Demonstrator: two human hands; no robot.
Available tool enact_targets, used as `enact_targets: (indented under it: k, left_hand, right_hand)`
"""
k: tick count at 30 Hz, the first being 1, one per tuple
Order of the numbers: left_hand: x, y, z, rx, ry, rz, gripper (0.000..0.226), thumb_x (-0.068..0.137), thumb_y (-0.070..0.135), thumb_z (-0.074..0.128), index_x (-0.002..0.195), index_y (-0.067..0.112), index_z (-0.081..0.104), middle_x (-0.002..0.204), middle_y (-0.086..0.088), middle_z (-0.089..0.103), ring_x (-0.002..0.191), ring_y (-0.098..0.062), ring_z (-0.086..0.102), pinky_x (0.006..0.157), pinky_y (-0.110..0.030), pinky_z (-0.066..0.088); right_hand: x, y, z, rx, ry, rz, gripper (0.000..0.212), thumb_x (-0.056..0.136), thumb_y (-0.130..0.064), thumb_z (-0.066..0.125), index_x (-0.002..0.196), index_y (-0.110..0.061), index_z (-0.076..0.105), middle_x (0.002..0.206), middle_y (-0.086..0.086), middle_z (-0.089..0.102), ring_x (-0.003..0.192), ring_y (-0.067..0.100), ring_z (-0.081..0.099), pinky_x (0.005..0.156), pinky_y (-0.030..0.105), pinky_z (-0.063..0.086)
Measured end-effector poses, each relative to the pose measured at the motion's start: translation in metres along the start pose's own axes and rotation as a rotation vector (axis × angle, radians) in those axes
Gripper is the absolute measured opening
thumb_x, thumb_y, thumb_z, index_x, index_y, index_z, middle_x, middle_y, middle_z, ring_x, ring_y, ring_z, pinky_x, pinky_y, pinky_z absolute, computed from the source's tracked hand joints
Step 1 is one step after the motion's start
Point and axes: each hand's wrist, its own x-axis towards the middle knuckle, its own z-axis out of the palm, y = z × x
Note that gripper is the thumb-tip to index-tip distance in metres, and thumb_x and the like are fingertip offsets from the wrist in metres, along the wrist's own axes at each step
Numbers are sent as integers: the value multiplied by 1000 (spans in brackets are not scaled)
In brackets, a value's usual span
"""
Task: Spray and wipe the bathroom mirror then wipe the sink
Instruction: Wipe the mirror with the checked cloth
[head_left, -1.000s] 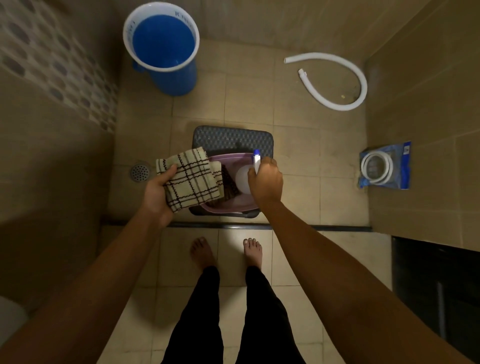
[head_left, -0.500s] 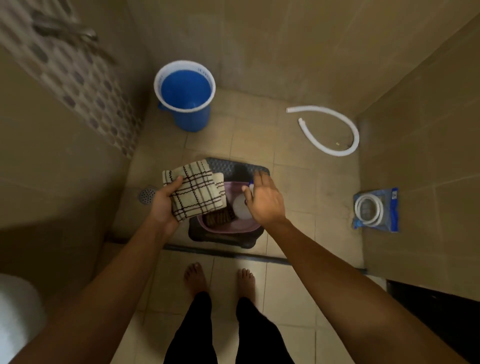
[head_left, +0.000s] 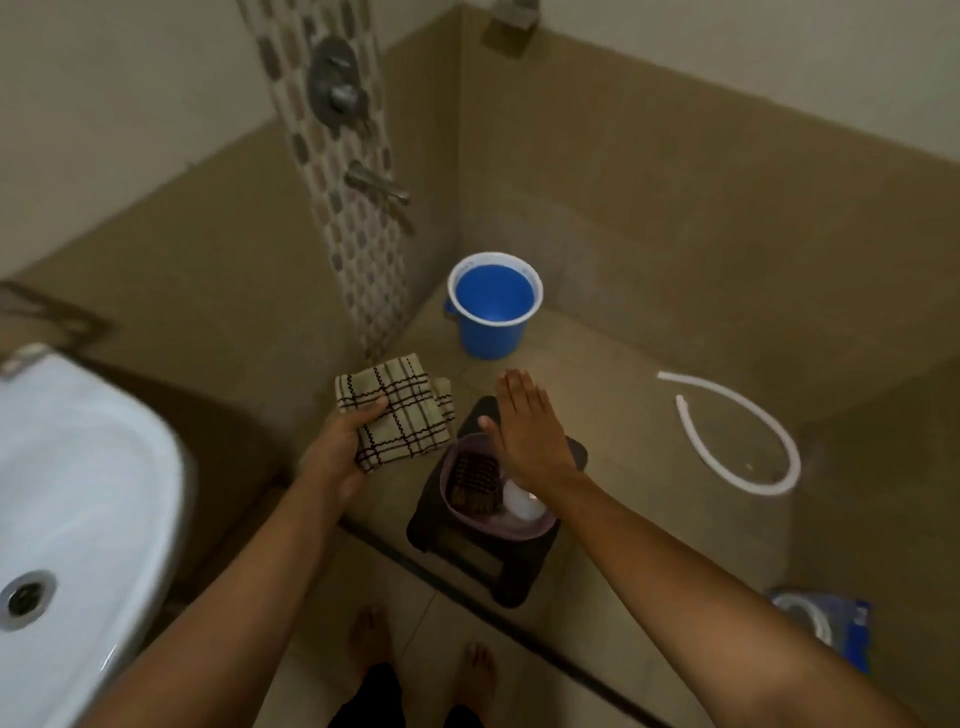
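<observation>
**Status: cloth in hand, spray bottle in basin**

Checked cloth (head_left: 400, 410) is gripped in L hand (head_left: 343, 447), held beside the sink (head_left: 78, 499). R hand (head_left: 524, 431) is flat, fingers spread, holding nothing, over the purple basin (head_left: 467, 519) on a dark stool (head_left: 519, 571). Spray bottle (head_left: 522, 501) lies in the basin beside a brush (head_left: 472, 480). Mirror not in view. Risk, as judged: wiping w/o spray would leave streaks; blue bucket (head_left: 493, 306) sits near the stool, so a kick could spill it.

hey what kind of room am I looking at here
A tiled bathroom, most likely its shower corner: a white sink at left, a shower valve and tap on the wall, and a blue bucket on the floor.
</observation>
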Motion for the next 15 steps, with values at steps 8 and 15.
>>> enact_targets:
  k: [8,15]
  left_hand:
    - [-71,42,-81,-118,229,191,34,94,11,54,126,5,62,119,-20,69,102,-32,70,81,-44,60]
    - [-152,62,-172,-271,399,341,34,95,8,51,126,0,60,118,-22,69,100,-34,70,73,-41,61]
  right_hand:
    - [29,-109,-14,-7,-11,-313,95,84,-64,-11,153,-2,11,162,17,10,151,28,6,119,38,-4]
    - [24,-232,-10,-25,-12,-591,71,99,-50,23,149,0,28,158,19,26,149,30,17,121,43,9]
